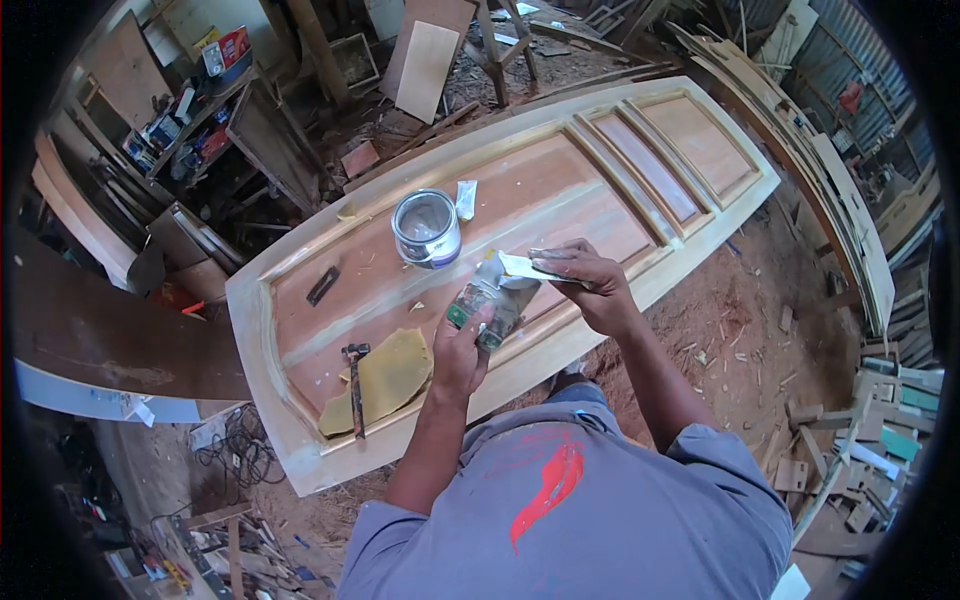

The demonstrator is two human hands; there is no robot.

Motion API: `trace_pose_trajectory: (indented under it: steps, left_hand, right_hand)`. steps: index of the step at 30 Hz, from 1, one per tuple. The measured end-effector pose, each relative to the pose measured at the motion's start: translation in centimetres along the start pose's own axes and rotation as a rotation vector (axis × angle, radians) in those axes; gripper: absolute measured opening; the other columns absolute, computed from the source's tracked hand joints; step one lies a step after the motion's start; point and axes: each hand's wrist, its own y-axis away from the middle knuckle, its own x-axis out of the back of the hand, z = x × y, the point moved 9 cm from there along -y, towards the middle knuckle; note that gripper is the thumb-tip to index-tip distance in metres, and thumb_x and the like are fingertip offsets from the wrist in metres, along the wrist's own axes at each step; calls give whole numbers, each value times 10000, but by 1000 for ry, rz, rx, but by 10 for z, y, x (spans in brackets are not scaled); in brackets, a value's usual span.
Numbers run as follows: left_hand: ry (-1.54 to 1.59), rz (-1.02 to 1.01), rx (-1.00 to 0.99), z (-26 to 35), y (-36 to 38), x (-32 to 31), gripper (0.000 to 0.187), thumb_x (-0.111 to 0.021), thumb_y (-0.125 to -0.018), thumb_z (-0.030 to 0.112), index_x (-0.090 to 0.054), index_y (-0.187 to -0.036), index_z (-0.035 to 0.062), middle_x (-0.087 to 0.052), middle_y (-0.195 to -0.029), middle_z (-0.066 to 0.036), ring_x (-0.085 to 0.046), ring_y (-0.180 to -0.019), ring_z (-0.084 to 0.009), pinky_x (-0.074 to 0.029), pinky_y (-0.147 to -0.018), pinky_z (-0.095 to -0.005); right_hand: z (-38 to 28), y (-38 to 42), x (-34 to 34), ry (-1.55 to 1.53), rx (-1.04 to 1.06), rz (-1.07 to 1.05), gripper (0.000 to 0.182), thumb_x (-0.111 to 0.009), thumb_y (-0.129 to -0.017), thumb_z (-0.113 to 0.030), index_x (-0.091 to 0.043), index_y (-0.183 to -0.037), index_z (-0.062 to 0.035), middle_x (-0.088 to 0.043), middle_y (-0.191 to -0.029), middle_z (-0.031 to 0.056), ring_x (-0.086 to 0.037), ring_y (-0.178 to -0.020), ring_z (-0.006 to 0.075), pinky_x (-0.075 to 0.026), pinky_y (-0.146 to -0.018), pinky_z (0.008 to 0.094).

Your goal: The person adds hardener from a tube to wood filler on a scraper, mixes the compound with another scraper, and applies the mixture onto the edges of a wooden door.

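container [507, 304] in curled left hand [463, 352], white strip [521, 267] in pinch of right hand [596, 287]

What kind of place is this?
It looks like a woodworking shop: a panelled door lies flat, a hammer rests on top of it, and long boards are piled along the right side.

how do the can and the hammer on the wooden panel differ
Pose: the can stands upright, while the hammer lies on its side.
Shape: the can is wide and round with an open top; the hammer is long and narrow.
Place: the can stands directly on the wooden panel, whereas the hammer lies partly across a yellowish sheet.
Shared: neither the can nor the hammer is being held.
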Motion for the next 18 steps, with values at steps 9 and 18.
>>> trace_pose_trajectory:
  steps: [9,18]
  left_hand:
    - [31,88,62,-76,-76,-29,509,-598,-955,42,-449,-1440,-5,-599,-1326,-157,-626,-1189,-313,-582,-946,-501]
    - [-303,346,-126,-146,-162,-48,464,-587,-979,28,-478,-1428,-19,-652,-1237,-141,-669,-1116,-249,-592,-922,-403]
  right_hand:
    - [108,-1,88,103,-14,-59,414,-715,-837,62,-756,-1189,-152,-725,-1234,74,-621,-987,241,-507,-891,323]
    - [235,28,217,-76,-477,126,244,-697,-900,-72,-730,-1137,-25,-712,-890,80,-596,-721,132,-486,-655,276]
